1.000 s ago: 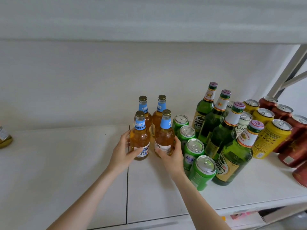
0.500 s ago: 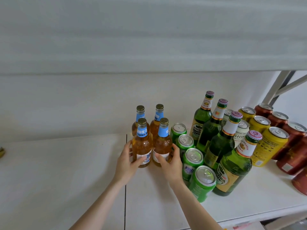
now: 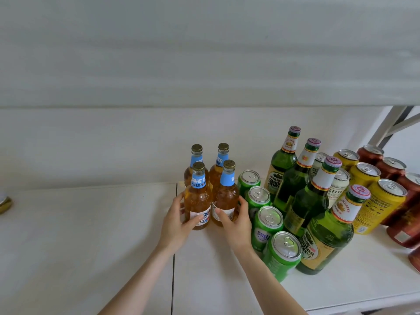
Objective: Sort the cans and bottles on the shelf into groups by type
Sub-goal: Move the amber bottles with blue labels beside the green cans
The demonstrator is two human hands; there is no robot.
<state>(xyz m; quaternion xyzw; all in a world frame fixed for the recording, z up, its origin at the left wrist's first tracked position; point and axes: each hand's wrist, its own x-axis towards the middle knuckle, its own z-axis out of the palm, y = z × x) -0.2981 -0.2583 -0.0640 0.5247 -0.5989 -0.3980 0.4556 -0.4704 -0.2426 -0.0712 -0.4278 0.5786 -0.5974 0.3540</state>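
Head view. A white shelf board (image 3: 91, 246) fills the lower half of the view. It is backed by a white wall (image 3: 113, 144) and covered by an upper shelf (image 3: 204, 64). A seam (image 3: 173, 280) divides the board into two panels and runs toward 6 o'clock.

Just right of the seam, four upright bottles with blue neck labels and gold caps form a two-by-two cluster. The left hand (image 3: 176, 226) wraps the lower body of the front-left amber bottle (image 3: 198, 201) from 8 o'clock, with its thumb across the label. The right hand (image 3: 236, 226) wraps the front-right amber bottle (image 3: 227, 196) from 4 o'clock, with its thumb on the label and its fingers round the far side. The rear amber bottles (image 3: 196, 158) stand just behind, at 12 o'clock.

At 3 o'clock of the cluster, four green cans (image 3: 268, 223) form a diagonal row running toward 5 o'clock, just beside the right hand. Four green glass bottles (image 3: 295, 183) form a parallel row beyond them. Further toward 3 o'clock stand white cans (image 3: 339, 185), three yellow cans (image 3: 384, 201) and red-brown cans (image 3: 391, 167), the last partly cut off by the frame edge.

A gold-toned container (image 3: 4, 203) sits at the 9 o'clock edge. Its type cannot be determined.
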